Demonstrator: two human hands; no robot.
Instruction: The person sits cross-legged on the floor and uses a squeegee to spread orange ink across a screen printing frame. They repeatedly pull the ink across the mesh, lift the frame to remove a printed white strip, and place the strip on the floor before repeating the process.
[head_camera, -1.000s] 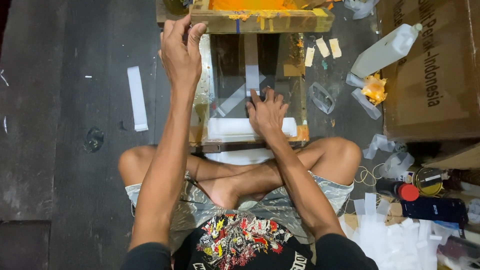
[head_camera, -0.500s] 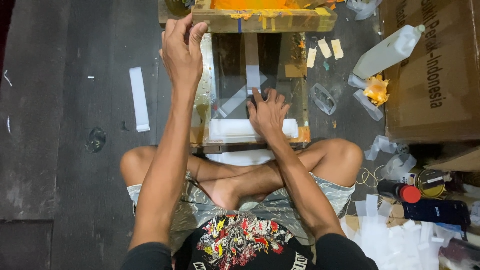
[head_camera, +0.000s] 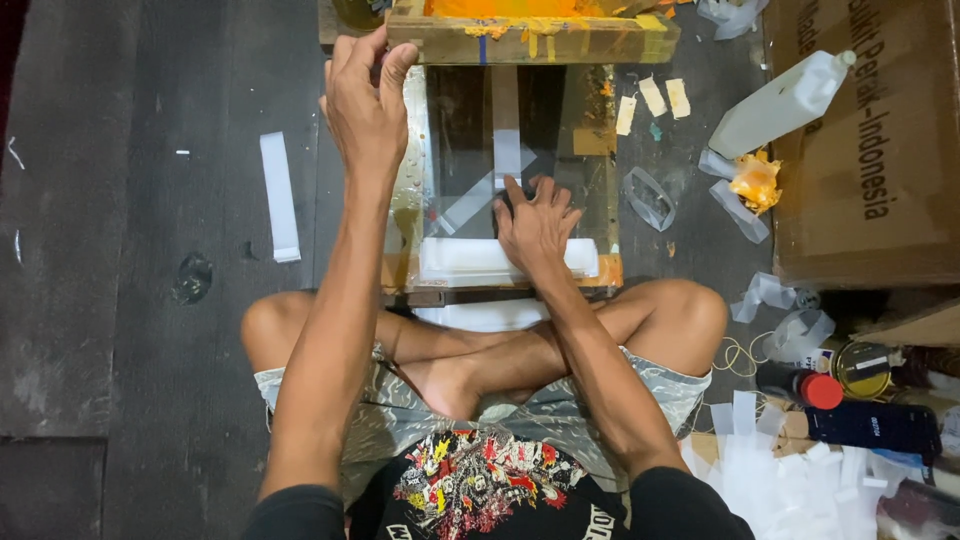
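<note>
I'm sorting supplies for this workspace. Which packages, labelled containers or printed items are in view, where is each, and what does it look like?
Cardboard box: right edge, large, brown, dark print on its top.
Plastic bottle: lying against the box's left side, white, capped.
Round tin: lower right, yellow lid with a label.
Dark bottle: left of the tin, lying down, red cap.
Black flat pack: below the tin, oblong, small pale print.

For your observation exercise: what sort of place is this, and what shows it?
Probably a small screen-printing workshop on a floor: an ink-stained wooden frame held by the left hand, white strips, a plastic bottle.
</note>
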